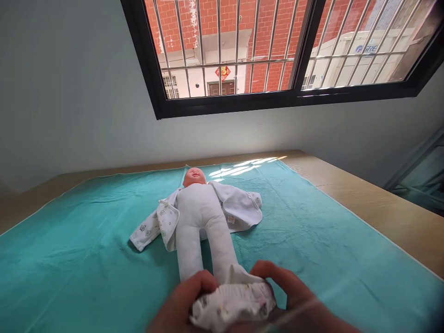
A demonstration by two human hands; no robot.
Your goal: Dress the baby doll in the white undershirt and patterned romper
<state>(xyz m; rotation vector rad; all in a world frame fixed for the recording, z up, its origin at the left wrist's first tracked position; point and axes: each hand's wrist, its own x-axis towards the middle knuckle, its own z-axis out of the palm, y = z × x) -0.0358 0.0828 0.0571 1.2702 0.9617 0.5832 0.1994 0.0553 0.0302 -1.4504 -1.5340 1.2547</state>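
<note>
A baby doll (203,208) with a soft white body lies on its back, head away from me and legs toward me. Its arms are inside an open white baby jacket (243,208) with small printed figures. My left hand (189,300) and my right hand (291,289) grip a bunched white printed baby garment (236,300), likely pants, from its two sides. The cloth is gathered around the lower end of the doll's leg on the right. That foot is hidden. The left leg's lower end disappears behind my left hand.
A turquoise cloth (86,259) covers most of the wooden table (364,194). Behind the table stands a pale wall (86,115) with a black-framed, barred window (229,104). Sunlight stripes fall on the cloth near the doll's head.
</note>
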